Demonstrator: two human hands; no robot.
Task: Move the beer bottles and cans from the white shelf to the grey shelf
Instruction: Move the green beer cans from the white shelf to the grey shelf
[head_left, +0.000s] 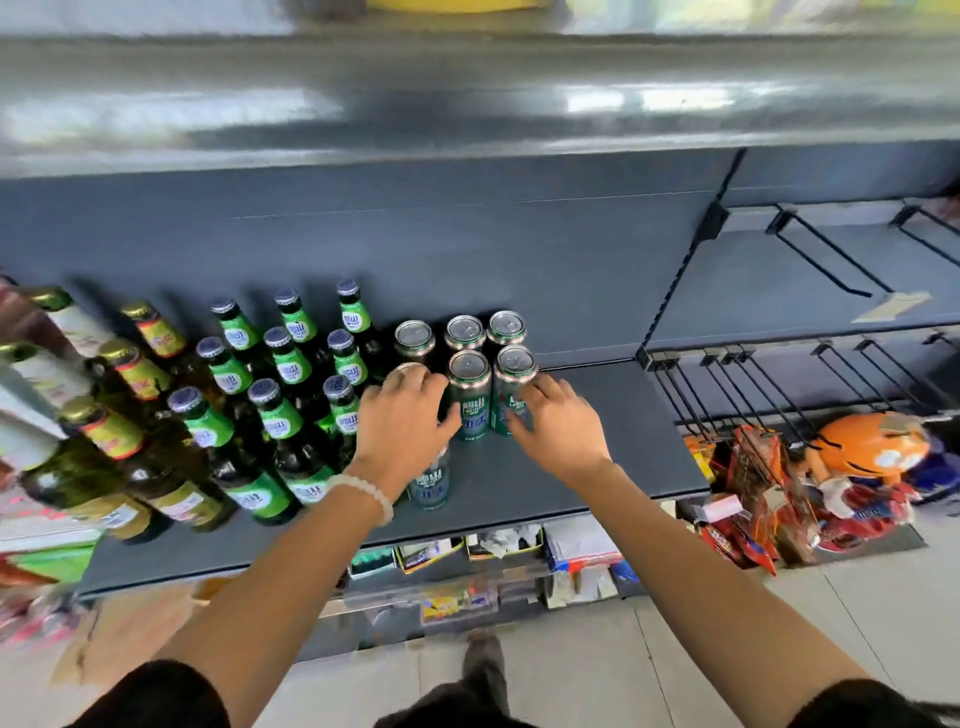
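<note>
I look down at the grey shelf (597, 457), where the beer is already arranged by kind, I think so that each sort keeps its own block. At about 9 o'clock from the middle of the view stand the green glass bottles (283, 410) in tidy rows, and further to 9 o'clock the darker bottles with red and yellow labels (137, 374). The cans make a small cluster just right of the bottles: three at the back (465, 330) and two in front of them (470, 395), touching each other, so the block stays compact and leaves free board at 3 o'clock.

My left hand (402, 423) lies over the left side of the cluster, fingers fairly straight and spread, the fingertips on the top of one can (410, 370) in the middle row. Under the palm stands one more can (430, 480), nearer to the shelf edge. I cannot tell if the hand really closes on either of them; it looks more like steadying or pushing than gripping. A white bead bracelet (366, 493) is on this wrist.

My right hand (558, 428) is at 3 o'clock of the cluster, fingers spread and lightly bent, touching the side of the right front can (511, 392). I judge it nudges this can against its neighbour to close the row.

The white shelf is not in this view, so I cannot say how many pieces wait there. At 4 o'clock, lower, hang snack bags (748, 499).
</note>
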